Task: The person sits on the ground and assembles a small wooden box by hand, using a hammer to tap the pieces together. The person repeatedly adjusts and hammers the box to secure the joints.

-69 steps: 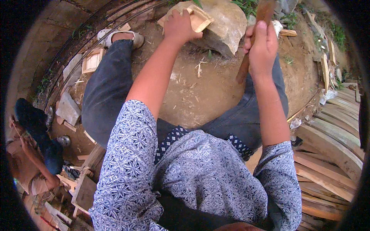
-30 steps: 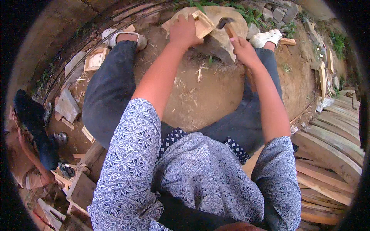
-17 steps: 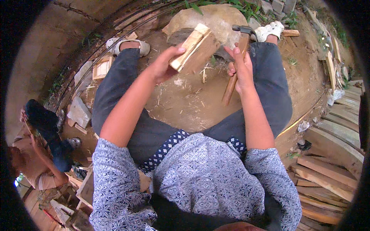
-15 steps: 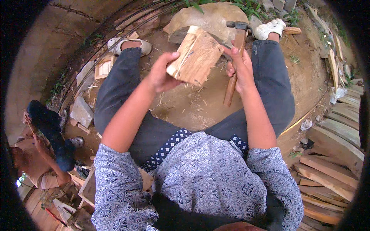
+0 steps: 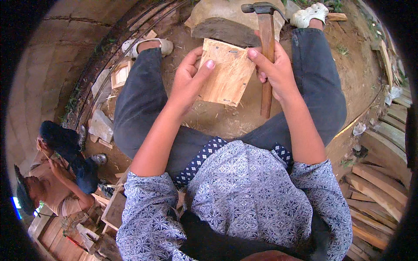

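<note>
Left hand (image 5: 186, 85) clasps the panel (image 5: 227, 74) by one edge; right hand (image 5: 281, 71) wraps the hammer (image 5: 267, 43) and meets the opposite corner; between them, the panel seems light, stiff, best held by its edges.

lifted the wooden box (image 5: 220, 89) off the rock (image 5: 224, 29) with the left hand (image 5: 186, 82); turned the nailed face (image 5: 230, 71) upward; moved the left thumb (image 5: 204, 71) onto it; brought the right hand (image 5: 281, 71) to its upper right corner; swung the hammer (image 5: 266, 48) from slanted to nearly upright in view.
</note>
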`<state>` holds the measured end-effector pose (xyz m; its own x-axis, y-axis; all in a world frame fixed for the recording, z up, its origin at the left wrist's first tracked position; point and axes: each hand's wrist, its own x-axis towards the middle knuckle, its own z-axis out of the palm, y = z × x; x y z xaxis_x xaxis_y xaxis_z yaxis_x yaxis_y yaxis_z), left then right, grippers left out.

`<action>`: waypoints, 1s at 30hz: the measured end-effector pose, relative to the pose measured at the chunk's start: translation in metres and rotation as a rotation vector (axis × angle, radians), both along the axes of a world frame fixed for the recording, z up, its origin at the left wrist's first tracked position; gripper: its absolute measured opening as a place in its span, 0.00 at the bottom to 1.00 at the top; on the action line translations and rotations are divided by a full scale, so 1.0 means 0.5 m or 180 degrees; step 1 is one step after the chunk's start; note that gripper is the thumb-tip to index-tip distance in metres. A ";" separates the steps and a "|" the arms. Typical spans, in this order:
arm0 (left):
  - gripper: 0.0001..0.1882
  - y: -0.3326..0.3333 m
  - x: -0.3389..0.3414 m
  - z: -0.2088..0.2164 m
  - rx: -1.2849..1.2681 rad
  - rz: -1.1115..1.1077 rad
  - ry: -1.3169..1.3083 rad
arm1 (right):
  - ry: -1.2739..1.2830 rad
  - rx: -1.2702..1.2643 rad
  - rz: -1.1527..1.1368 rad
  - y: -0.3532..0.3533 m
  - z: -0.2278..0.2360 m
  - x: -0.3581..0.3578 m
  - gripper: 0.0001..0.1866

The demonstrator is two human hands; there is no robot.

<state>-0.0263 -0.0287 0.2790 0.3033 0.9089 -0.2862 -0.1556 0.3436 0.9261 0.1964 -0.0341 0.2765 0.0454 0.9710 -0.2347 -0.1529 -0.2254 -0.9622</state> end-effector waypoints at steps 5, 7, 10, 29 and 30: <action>0.27 -0.007 -0.011 -0.014 -0.0072 0.0094 -0.0428 | 0.0022 0.0010 0.0020 -0.001 0.007 -0.009 0.36; 0.28 -0.007 -0.009 -0.011 -0.0154 0.0096 -0.0621 | 0.0008 -0.0010 0.0002 -0.001 0.011 -0.010 0.36; 0.29 -0.005 -0.010 -0.002 -0.0264 0.0053 -0.0860 | 0.0005 -0.0013 -0.0045 -0.003 0.016 -0.013 0.36; 0.18 0.008 -0.036 0.010 0.4408 -0.0339 0.1983 | 0.0579 -0.0157 -0.0032 -0.002 -0.006 -0.025 0.35; 0.17 0.006 -0.037 0.015 0.4470 -0.0505 0.2051 | 0.0638 -0.0182 -0.0009 -0.004 -0.006 -0.025 0.35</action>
<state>-0.0447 -0.0258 0.2865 0.5839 0.5212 0.6224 0.3342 -0.8530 0.4008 0.1838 -0.0362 0.2733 -0.0050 0.9558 -0.2939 -0.3407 -0.2779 -0.8982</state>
